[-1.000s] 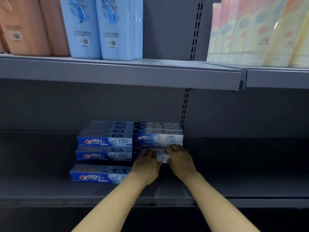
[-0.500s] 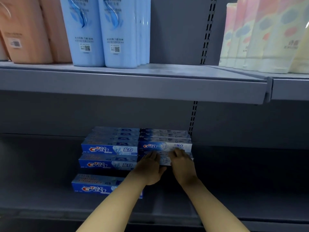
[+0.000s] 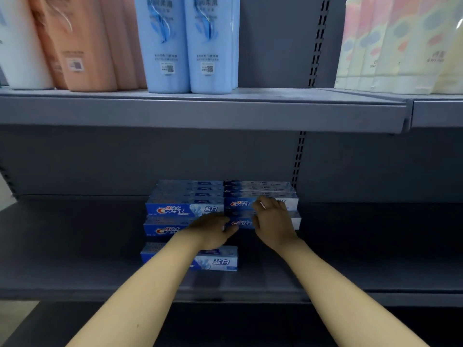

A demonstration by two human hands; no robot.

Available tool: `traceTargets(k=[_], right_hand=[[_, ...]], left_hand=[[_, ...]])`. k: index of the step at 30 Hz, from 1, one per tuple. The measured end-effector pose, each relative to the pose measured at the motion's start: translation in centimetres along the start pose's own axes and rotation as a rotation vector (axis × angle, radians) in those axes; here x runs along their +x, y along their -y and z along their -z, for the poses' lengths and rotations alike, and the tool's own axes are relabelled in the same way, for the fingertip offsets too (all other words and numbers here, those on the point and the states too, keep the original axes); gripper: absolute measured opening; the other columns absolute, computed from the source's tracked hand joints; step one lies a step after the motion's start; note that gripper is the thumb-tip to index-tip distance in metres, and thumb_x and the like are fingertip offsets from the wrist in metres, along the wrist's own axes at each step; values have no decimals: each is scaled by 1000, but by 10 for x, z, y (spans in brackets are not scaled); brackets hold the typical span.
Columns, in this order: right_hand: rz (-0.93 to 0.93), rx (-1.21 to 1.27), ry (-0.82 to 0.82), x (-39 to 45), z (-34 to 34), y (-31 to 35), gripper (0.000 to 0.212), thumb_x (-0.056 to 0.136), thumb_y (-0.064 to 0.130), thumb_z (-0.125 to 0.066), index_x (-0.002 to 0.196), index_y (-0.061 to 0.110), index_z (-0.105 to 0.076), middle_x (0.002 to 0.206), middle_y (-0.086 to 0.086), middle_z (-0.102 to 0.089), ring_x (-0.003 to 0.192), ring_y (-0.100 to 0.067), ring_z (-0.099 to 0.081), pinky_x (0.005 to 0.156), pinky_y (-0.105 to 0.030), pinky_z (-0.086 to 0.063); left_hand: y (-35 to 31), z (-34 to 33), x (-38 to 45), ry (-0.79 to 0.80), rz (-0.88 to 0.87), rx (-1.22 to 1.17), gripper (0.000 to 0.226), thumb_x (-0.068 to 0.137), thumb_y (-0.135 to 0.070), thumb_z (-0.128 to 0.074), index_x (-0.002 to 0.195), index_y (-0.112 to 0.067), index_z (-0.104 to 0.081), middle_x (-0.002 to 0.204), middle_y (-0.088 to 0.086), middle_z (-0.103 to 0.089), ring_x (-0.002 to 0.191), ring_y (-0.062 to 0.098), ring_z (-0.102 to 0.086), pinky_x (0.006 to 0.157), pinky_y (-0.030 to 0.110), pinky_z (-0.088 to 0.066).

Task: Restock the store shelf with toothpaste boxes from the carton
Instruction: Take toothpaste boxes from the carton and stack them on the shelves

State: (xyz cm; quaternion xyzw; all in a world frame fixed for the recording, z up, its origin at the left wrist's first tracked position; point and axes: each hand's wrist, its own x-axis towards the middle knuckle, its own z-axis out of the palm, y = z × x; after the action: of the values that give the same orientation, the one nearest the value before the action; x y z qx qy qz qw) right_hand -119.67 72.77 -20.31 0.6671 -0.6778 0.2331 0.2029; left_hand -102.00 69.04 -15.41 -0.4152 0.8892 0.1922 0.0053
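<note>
1. On the lower shelf (image 3: 75,246) the toothpaste boxes sit in two side-by-side stacks near the back wall: a blue stack (image 3: 185,209) on the left and a paler stack (image 3: 263,194) touching it on the right. A single blue box (image 3: 215,261) lies alone in front of the left stack, nearer the shelf edge.

2. The left hand (image 3: 210,230) reaches over the junction of the two stacks, palm down, fingers loosely bent; it seems to carry nothing, though motion blur hides whether the fingertips touch a box.

3. The right hand (image 3: 273,221) lies against the front of the paler stack, fingers curled toward the upper box's face. Whether it pinches a box or only presses on it, I cannot tell.

4. My reading of the step: the placing of a box on the right stack is finishing — the hands are squaring it up rather than carrying anything.

5. The carton is not in view, so the next move likely calls for drawing both arms out of the shelf and turning to wherever the carton stands for more boxes.

6. The lone front box probably wants lifting onto a stack or starting a new front row — that choice is open.

7. Above, the upper shelf (image 3: 200,113) carries blue bottles (image 3: 188,43), orange bottles (image 3: 82,43) and pastel pouches (image 3: 400,43), none involved.
</note>
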Motion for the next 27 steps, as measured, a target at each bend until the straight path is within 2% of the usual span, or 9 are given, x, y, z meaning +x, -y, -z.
traceTargets(k=[3, 5, 8, 12, 14, 16, 18, 22, 27], right_hand=[[66, 17, -29, 3, 9, 22, 19, 66, 9, -77, 83, 10, -70, 87, -7, -67, 76, -27, -67, 69, -33, -53], [92, 21, -3, 1, 14, 38, 12, 78, 19, -63, 85, 12, -69, 88, -5, -66, 78, -26, -65, 70, -34, -51], [85, 74, 213, -5, 21, 61, 46, 89, 47, -36, 100, 15, -66, 101, -1, -64, 93, -23, -61, 83, -34, -42], [139, 109, 419, -19, 24, 83, 70, 77, 70, -41, 122, 20, -58, 123, 2, -58, 111, -19, -53, 95, -30, -35], [126, 121, 443, -25, 23, 88, 65, 79, 66, -52, 126, 22, -55, 127, 3, -56, 115, -17, -52, 94, -28, -35], [118, 111, 449, -28, 22, 92, 52, 84, 52, -59, 126, 22, -54, 126, 2, -57, 112, -18, -54, 88, -26, -38], [102, 86, 462, -27, 21, 96, 47, 88, 46, -58, 127, 22, -52, 126, 0, -58, 111, -20, -55, 85, -26, -41], [69, 10, 444, -13, 23, 107, 49, 94, 41, -52, 137, 21, -46, 133, -1, -53, 118, -22, -52, 93, -30, -43], [58, -1, 343, 18, 24, 123, 49, 96, 37, -50, 142, 21, -43, 140, 0, -50, 127, -21, -45, 104, -33, -37]], left_hand=[[21, 9, -19, 52, -31, 69, 62, 91, -52, -50, 144, -22, -35, 151, 0, -33, 135, 20, -36, 110, 31, -32], [40, 11, -31, 92, -39, 179, 70, 85, -54, -58, 145, -26, -33, 151, -3, -32, 135, 19, -36, 110, 32, -33], [68, 8, -45, 98, -42, 244, 59, 82, -48, -63, 135, -26, -46, 139, -4, -47, 122, 17, -47, 100, 31, -42], [91, 1, -59, 46, -46, 199, 49, 91, -38, -56, 137, -23, -44, 139, -3, -47, 124, 17, -46, 101, 31, -41], [96, -2, -61, 1, -76, 197, 51, 93, -37, -54, 140, -23, -41, 142, -3, -45, 127, 17, -44, 102, 30, -39], [99, -4, -60, -28, -102, 216, 51, 93, -37, -54, 140, -22, -41, 142, -2, -45, 127, 18, -44, 101, 31, -40], [103, -4, -59, -44, -113, 247, 51, 93, -38, -53, 140, -22, -41, 142, -2, -45, 127, 19, -44, 99, 31, -42], [110, 6, -57, -141, -124, 278, 52, 96, -37, -48, 143, -22, -34, 146, 0, -40, 130, 22, -41, 98, 33, -42], [126, 26, -51, -246, -120, 271, 58, 101, -34, -39, 151, -18, -16, 158, -2, -13, 146, 17, -12, 116, 31, -16]])
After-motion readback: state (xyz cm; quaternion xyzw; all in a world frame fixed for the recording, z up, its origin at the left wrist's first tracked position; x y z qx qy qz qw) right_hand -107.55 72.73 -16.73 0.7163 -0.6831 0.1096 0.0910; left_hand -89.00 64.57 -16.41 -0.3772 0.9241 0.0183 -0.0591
